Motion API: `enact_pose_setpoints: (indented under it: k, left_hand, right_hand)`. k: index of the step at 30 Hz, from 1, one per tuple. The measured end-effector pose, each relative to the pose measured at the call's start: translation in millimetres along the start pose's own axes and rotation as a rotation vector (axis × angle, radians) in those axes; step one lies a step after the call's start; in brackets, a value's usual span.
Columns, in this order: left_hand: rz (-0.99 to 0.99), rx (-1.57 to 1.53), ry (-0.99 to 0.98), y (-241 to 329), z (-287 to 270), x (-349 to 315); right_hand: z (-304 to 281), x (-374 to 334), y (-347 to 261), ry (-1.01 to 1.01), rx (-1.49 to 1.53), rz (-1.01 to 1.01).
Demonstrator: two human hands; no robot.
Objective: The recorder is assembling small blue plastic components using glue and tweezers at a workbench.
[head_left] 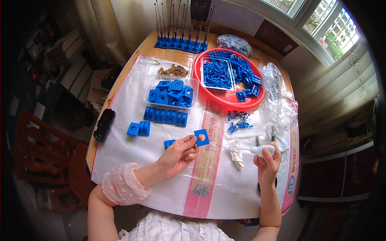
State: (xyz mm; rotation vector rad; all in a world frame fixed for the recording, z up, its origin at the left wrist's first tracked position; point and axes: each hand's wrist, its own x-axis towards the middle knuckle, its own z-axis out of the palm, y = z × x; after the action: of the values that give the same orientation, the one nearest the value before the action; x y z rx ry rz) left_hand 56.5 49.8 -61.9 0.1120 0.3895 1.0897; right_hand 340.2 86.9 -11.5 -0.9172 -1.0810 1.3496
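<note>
My left hand (180, 152) pinches a square blue plastic block (202, 137) with a round hole, holding it above the middle of the table. In my right hand (268, 161) is a white teardrop-shaped tool (262, 150), its narrow end pointing left toward the block but apart from it. Whether its tip is a nozzle or a brush is too small to tell. A crumpled white tissue (236, 154) lies just below that tip. Another blue block (169, 143) rests on the cloth beside my left fingers, partly hidden by them.
Farther off are a clear box of blue blocks (177, 103), brass-coloured pins (173, 70), a red basin (237, 105) of blue parts and a rack of upright springs (181, 43). Blue blocks (165, 116) stand in a row. A black case (105, 125) lies at the left edge.
</note>
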Motion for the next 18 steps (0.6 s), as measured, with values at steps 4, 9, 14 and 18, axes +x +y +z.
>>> enact_pose_setpoints:
  k: [4,9,14,18]
  left_hand:
    - [0.001,-0.001,0.007,0.0,0.5,-0.1]
    - [0.008,-0.002,0.004,-0.6,-0.4,0.4]
    - [0.012,0.010,0.020,-0.1,2.5,-0.7]
    - [0.008,0.030,0.027,0.0,4.9,-0.4]
  right_hand:
    - [0.0,0.5,0.7,-0.007,-0.008,-0.001]
    - [-0.5,0.0,0.1,-0.007,-0.013,0.005]
    - [-0.1,0.3,-0.9,-0.005,-0.003,0.005]
    - [-3.5,0.6,-0.3,0.000,0.056,0.012]
